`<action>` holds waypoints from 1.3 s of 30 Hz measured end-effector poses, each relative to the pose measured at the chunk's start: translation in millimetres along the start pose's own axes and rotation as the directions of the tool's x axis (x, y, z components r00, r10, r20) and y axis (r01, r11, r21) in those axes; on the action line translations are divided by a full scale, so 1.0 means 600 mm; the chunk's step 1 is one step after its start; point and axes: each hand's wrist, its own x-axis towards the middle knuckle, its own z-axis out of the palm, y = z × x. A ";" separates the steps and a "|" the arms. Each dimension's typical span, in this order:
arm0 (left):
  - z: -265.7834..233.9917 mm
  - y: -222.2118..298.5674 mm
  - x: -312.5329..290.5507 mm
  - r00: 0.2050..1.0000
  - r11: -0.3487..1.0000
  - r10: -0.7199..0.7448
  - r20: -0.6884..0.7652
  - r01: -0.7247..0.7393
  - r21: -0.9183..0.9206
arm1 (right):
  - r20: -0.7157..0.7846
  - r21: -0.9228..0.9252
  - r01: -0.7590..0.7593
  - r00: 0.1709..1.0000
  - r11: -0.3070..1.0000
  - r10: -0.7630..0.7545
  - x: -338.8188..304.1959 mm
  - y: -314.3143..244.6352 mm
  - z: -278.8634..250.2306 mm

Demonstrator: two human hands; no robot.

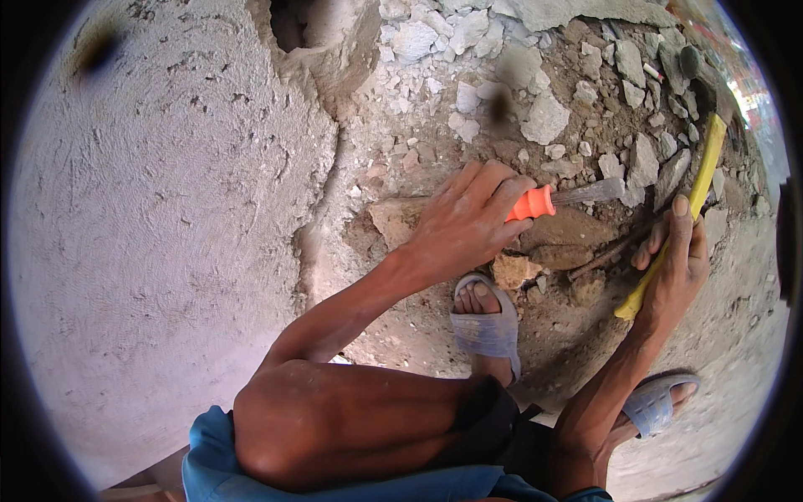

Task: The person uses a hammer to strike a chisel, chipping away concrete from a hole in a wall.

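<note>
My left hand [473,213] is closed round the orange grip [532,203] of a chisel. The grey metal end [592,192] of the chisel sticks out to the right, over the rubble; whatever lies beyond the palm is hidden. In my right hand [682,259] is a hammer by its yellow handle [708,159], fingers wrapped near the middle. The dark hammer head [705,90] is at the far right, above loose stones. Broken stones and soil [577,226] lie below and between both hands.
A rough grey wall [167,209] rises on the left, with a hole [293,23] at its far edge. Broken concrete pieces [548,117] are heaped at the back. A rusty rod [611,253] lies amid the rubble. My sandalled feet [485,330] stand close to the stones.
</note>
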 end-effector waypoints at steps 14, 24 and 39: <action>-0.085 -0.045 0.010 0.729 -0.082 -0.633 0.261 0.272 -0.959 | -0.034 -0.059 0.087 0.995 0.994 -0.089 -0.003 0.008 0.009; -0.083 -0.122 0.034 0.488 -0.078 -0.862 0.138 0.142 -0.987 | -0.045 -0.118 0.118 0.991 0.986 -0.124 -0.006 0.012 0.018; -0.056 -0.011 0.015 0.939 0.825 -0.343 0.015 0.309 -0.474 | -0.093 -0.204 0.148 0.981 0.968 -0.170 -0.010 0.002 0.031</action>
